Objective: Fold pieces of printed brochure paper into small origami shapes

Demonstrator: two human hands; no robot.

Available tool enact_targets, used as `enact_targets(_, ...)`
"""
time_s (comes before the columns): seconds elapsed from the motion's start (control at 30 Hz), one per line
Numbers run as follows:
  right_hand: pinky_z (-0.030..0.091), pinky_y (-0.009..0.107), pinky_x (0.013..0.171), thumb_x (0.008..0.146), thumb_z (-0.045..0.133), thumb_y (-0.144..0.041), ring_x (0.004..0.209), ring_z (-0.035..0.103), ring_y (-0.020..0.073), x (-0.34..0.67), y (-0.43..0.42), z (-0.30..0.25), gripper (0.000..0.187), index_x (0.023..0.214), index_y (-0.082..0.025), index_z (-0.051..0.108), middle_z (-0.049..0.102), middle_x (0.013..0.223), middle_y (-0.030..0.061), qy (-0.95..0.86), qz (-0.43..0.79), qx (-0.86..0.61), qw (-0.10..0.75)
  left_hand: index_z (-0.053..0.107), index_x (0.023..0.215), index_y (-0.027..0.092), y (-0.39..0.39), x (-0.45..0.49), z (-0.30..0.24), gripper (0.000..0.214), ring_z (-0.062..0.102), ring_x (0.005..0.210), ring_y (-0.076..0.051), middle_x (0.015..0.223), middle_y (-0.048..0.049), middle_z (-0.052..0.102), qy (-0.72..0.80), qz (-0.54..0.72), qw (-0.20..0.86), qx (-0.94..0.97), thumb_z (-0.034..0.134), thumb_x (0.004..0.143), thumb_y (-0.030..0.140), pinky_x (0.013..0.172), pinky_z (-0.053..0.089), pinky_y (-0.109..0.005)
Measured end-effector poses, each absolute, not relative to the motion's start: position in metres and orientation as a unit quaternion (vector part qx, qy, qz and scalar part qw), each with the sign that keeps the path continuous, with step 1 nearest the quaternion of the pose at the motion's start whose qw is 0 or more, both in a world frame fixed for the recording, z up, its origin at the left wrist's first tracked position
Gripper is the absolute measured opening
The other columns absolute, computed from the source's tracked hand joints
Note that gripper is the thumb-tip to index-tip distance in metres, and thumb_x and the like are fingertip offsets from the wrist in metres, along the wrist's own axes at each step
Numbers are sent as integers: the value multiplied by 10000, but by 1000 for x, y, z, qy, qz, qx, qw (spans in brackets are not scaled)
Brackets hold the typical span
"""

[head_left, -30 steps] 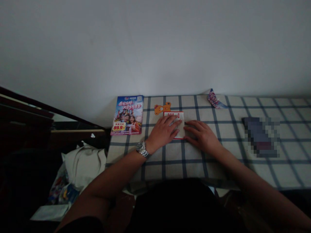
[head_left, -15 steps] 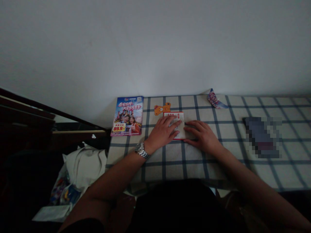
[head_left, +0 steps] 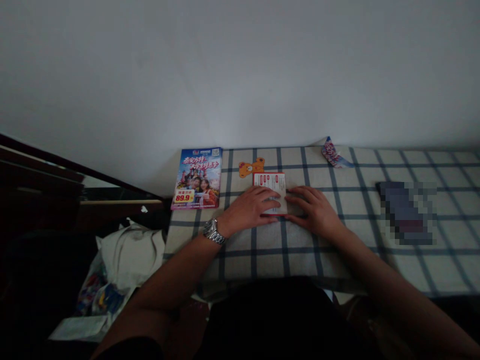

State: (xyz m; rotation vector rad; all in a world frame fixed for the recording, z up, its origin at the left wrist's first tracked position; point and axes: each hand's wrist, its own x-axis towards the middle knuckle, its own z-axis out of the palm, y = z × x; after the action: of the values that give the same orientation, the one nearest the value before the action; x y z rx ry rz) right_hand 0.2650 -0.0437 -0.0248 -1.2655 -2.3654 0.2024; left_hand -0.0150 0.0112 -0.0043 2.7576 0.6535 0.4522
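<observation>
with the red-edged card [head_left: 273,183] on the checked cloth [head_left: 267,265], i do best pressing lightly and evenly, my left hand [head_left: 252,207] spread over it, my right hand [head_left: 314,210] loosely curved at its right edge, the two apart, neither clamped.

Left grip [head_left: 249,210] palm-down at centre frame, right grip [head_left: 318,211] just rightward, fingers [head_left: 302,191] loosely bent, both forearms [head_left: 180,269] slanted from the lower corners!
</observation>
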Motion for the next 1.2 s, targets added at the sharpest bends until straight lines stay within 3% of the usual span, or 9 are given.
enact_targets(0.37,538,619,1093,938,768,-505,1334,607,386,267,-44,-22,495,1358,-253,695,672,1437,148,-863,71,-443,231,748,1181,264,10,-11,-6,246,615,1281,-239,1399,-42,682,227,177,123,950,547,1096,377,1125,492,-456)
enact_targets(0.63,581,519,1014,1010,700,-267,1215,700,308,266,-41,-28,146,1138,-250,768,765,1272,98,-874,53,-406,263,751,1164,256,11,-11,-11,246,638,1241,-238,1365,-51,699,228,187,123,948,536,1098,355,1083,509,-458)
enact_targets(0.97,599,481,968,1041,635,-245,1096,746,278,258,-41,-16,104,1065,-249,736,791,1152,86,-829,150,-440,310,705,1277,246,12,-16,-5,315,638,1268,-261,1380,-76,688,207,204,165,942,623,1055,454,1123,505,-467)
enact_targets(1.2,601,414,813,1055,615,-340,894,758,266,255,-38,-11,139,1069,-235,704,792,992,78,-766,185,-534,305,729,1161,203,18,-21,-9,257,715,1071,-211,1171,-71,758,273,253,162,914,542,1102,369,933,582,-372)
